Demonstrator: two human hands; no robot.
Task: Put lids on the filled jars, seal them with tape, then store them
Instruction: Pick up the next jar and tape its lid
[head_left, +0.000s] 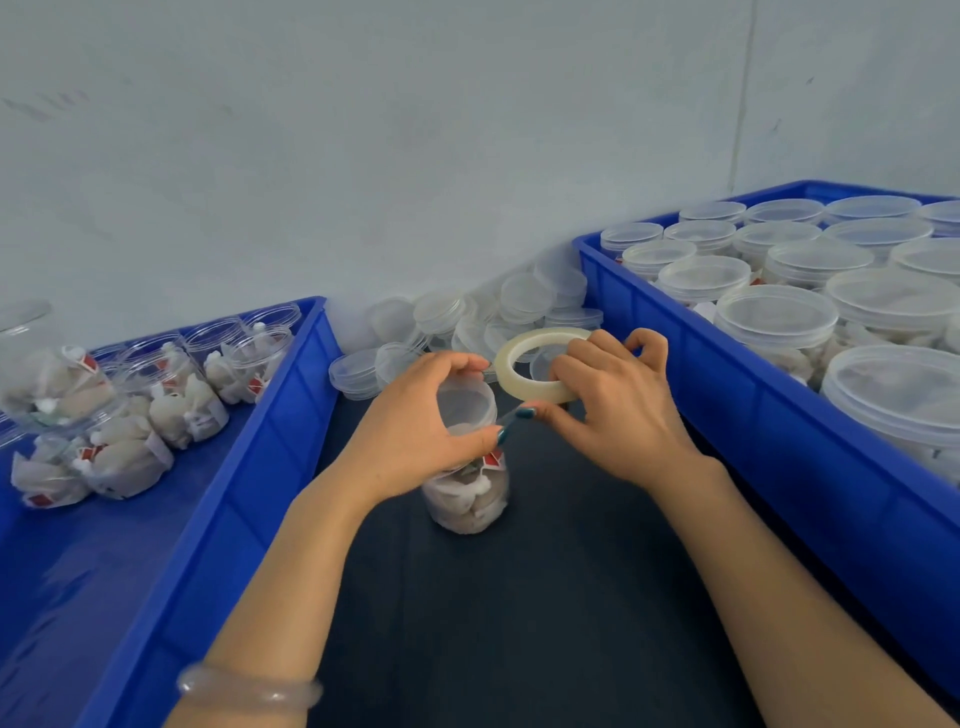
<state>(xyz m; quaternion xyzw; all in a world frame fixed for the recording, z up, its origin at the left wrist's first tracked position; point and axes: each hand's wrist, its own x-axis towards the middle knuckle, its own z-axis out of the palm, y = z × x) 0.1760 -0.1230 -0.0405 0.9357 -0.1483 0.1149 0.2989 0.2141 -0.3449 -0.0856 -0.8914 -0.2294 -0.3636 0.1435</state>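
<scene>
The left hand (415, 415) curls round the neck of the lidded jar (467, 499), steadying it upright on the table (519, 597). The right hand (618, 415) grips the tape roll (519, 358) just beside the lid (467, 402) (a strip (511, 415) seems to bridge them), probably to wrap the seam

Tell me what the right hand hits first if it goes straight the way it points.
The right hand would probably meet the loose lids heaped by the wall, past the tape roll it holds; depth is unclear, it might brush the left hand first.
</scene>
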